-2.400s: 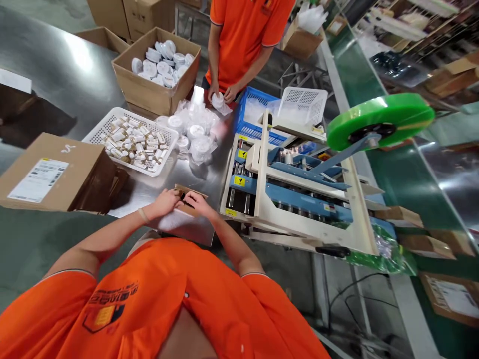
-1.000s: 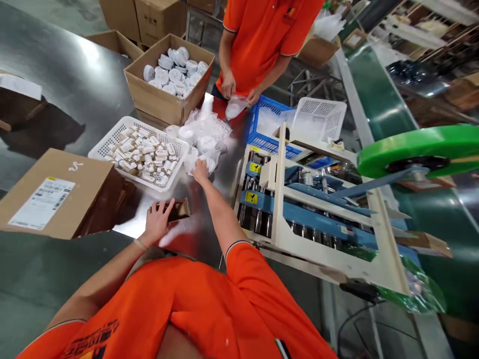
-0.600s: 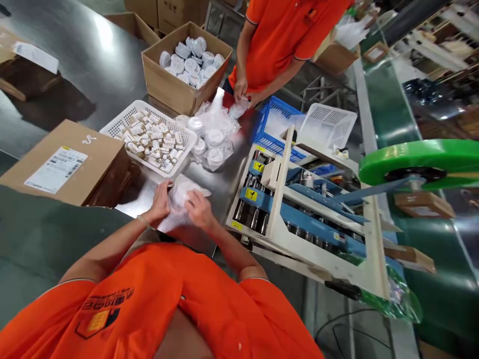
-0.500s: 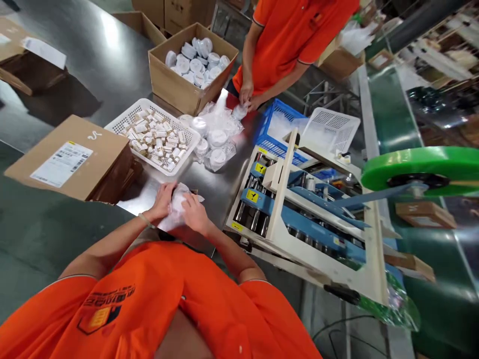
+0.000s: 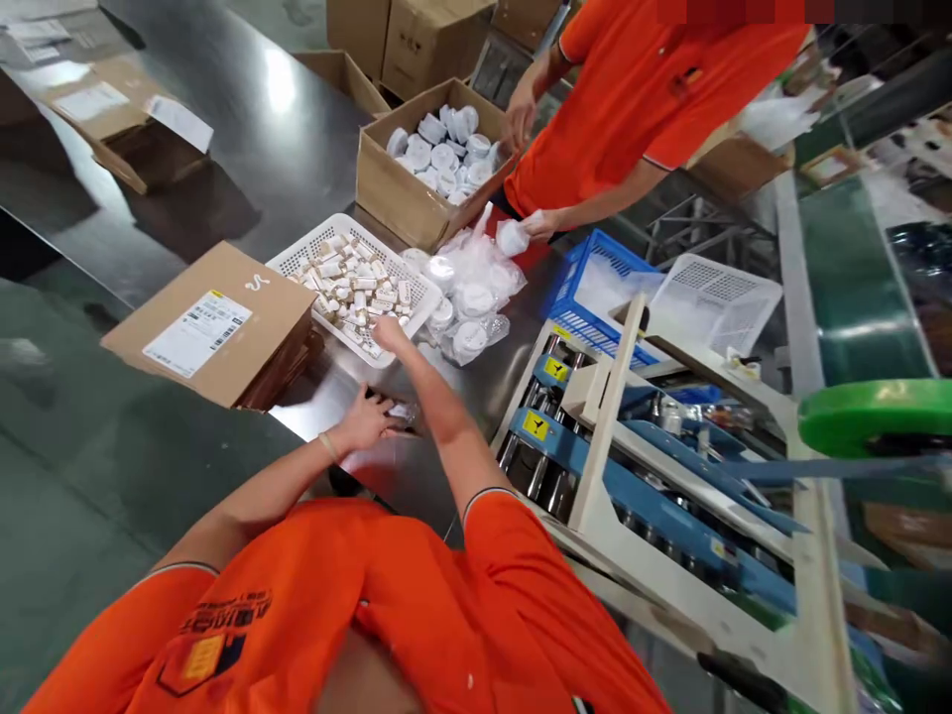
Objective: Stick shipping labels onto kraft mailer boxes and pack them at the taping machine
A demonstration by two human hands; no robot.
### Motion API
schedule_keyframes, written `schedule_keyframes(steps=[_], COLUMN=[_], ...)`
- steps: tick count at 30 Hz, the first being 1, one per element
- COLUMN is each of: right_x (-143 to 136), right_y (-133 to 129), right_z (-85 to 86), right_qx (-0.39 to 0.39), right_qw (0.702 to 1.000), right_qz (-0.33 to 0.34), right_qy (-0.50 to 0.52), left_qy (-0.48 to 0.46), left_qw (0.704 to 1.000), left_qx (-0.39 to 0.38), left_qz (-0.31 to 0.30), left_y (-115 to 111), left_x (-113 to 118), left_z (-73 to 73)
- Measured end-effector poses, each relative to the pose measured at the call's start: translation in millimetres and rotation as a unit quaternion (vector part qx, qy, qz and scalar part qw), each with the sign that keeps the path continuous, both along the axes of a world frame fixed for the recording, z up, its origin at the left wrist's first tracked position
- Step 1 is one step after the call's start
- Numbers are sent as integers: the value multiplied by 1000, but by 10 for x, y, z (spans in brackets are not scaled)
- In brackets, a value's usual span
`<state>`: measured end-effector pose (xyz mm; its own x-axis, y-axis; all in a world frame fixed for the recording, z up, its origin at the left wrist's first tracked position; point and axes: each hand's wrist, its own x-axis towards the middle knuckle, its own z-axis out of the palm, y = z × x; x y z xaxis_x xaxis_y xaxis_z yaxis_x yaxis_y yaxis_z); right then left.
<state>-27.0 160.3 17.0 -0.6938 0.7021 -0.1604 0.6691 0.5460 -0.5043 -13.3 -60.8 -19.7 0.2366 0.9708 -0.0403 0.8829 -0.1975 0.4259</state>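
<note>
My left hand [image 5: 364, 420] is low over the metal table's front edge, its fingers curled on a small piece of clear plastic bag [image 5: 403, 411]. Whatever the bag contains is too small to make out. My right hand [image 5: 390, 335] reaches over the near rim of a white perforated basket [image 5: 429, 309], fingers bent together at the small white bottles [image 5: 360, 283] with gold-brown parts heaped inside. Its fingertips are hidden, so what they pinch does not show. Just right of the basket lie round white tubs in clear bags [image 5: 471, 337].
Flattened cartons [image 5: 215, 317] are stacked left of the basket. Behind it stands a cardboard box [image 5: 394, 193] of white tubs. Across the table a co-worker's hand [image 5: 541, 224] holds a bagged tub. A blue crate [image 5: 576, 322] and a carton taping machine [image 5: 595, 436] stand right.
Both hands were together on a white plastic-wrapped item. My right hand has moved forward to the basket, while my left stays near the table edge. The co-worker's hands have moved apart.
</note>
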Motion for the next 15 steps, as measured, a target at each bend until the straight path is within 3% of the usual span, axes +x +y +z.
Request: schedule_keyframes(steps=[4,7,9,11,15], right_x=[-613,-662,-481,-119,976], right_y=[-102,-110,-53,-6,-226], right_z=[-258,-307,-209,-7,504], right_qx=[-68,-71,-44,14,108], right_qw=[987,981,987,994,993], right_qz=[-134,-169,-148,-106,-22], right_qy=[-63,-63,-49,-33,-31], left_qy=[11,0,-5,-5,-6], left_qw=[1000,1000,1000,1000,1000], left_qx=[4,-4,-13,-16,-15], left_qz=[1,-7,-13,-10,3], left_y=[-2,1,6,8,2], left_x=[29,32,33,37,48], left_z=[-44,-58,-45,-30,-16])
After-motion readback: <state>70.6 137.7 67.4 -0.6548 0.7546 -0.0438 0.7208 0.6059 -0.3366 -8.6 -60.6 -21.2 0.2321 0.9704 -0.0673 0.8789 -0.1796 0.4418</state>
